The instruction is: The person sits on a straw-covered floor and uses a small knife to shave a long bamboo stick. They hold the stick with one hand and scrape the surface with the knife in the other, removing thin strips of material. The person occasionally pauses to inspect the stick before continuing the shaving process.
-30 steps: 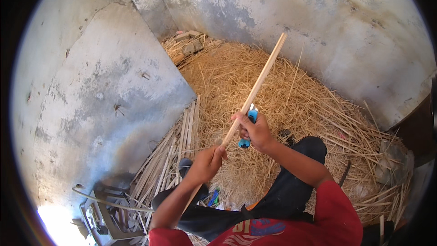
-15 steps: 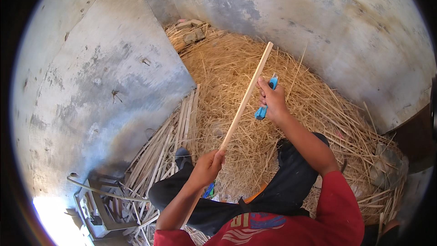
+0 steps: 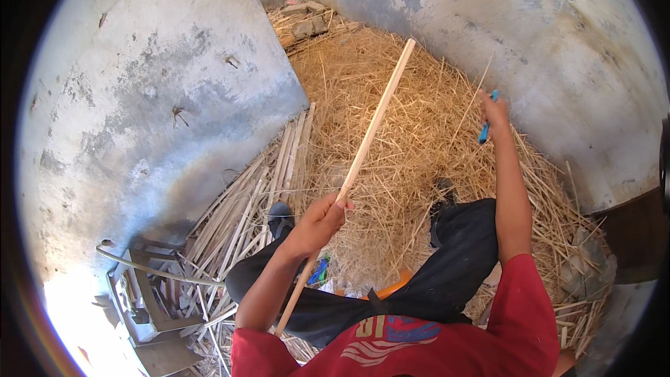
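Note:
My left hand (image 3: 322, 222) is closed around a long, pale wooden strip (image 3: 375, 126), gripping it below its middle. The strip slants from beside my left forearm up and away to the right, its far end above the straw. Out to the right, my right hand (image 3: 495, 113) is wrapped round a blue utility knife (image 3: 484, 132). The knife is apart from the strip, with a wide gap between them. Whether its blade is out cannot be made out.
A deep heap of straw-like shavings (image 3: 391, 230) covers the floor around my legs. Split strips (image 3: 279, 167) lie stacked at the left beside a plastered wall panel (image 3: 209, 63). Bricks (image 3: 310, 26) sit at the back. A wooden frame (image 3: 150, 300) stands at the lower left.
My right hand has swung outward to the right with the utility knife, away from the strip. My left hand and the strip have shifted slightly upward in view.

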{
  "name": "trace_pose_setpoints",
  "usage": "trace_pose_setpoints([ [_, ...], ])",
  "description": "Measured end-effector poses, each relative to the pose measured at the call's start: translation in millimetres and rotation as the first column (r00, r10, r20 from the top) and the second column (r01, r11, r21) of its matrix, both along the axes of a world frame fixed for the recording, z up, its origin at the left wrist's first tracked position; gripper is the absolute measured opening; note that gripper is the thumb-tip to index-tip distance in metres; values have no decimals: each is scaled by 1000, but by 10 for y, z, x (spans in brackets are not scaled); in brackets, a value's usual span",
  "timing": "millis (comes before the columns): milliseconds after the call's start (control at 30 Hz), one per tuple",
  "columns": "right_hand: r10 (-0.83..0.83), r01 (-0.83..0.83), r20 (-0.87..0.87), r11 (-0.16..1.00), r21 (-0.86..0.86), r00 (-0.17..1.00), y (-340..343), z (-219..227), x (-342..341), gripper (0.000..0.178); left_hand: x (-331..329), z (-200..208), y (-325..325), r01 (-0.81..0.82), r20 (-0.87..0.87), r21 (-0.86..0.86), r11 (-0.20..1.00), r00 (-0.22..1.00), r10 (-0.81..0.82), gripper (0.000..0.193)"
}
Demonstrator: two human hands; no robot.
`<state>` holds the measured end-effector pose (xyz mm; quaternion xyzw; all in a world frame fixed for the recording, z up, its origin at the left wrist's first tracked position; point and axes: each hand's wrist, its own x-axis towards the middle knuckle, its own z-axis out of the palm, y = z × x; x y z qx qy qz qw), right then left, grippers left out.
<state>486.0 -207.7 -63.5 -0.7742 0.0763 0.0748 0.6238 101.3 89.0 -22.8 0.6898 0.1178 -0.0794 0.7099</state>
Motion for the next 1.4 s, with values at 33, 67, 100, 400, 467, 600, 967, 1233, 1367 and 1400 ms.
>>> trace_pose_setpoints([
  [33,90,-84,43,988,-128,995,60,-82,-73,23,44,-8,12,-11,21,36,999,1000,10,23],
  [67,175,-149,85,955,-258,981,138,-136,-182,23,132,-17,4,-23,49,53,998,999,20,23],
  [100,267,-207,110,900,-383,957,241,-193,-295,24,196,-31,-1,-39,73,71,997,997,34,24],
  [400,735,-576,425,678,-457,528,1166,-199,-1455,36,260,-406,107,-165,44,-7,986,985,165,26],
  [467,767,-606,511,631,-485,389,1297,-239,-1636,39,267,-399,109,-171,40,-6,985,984,171,27],
  [600,854,-633,381,519,-574,354,1444,45,-1936,40,254,-333,83,-182,50,88,979,983,178,27],
  [967,831,-416,497,555,-721,249,1502,41,-1991,57,347,-120,-32,-106,71,329,938,994,87,20],
  [1233,855,-277,483,518,-809,187,1488,29,-1895,62,317,-26,-132,-133,117,401,907,989,93,23],
  [1367,795,-259,574,607,-751,198,1508,-80,-1733,63,250,-74,-175,-149,116,379,913,987,113,24],
  [1400,791,-266,580,612,-745,197,1515,-87,-1724,64,240,-40,-177,-144,86,343,928,989,121,23],
])
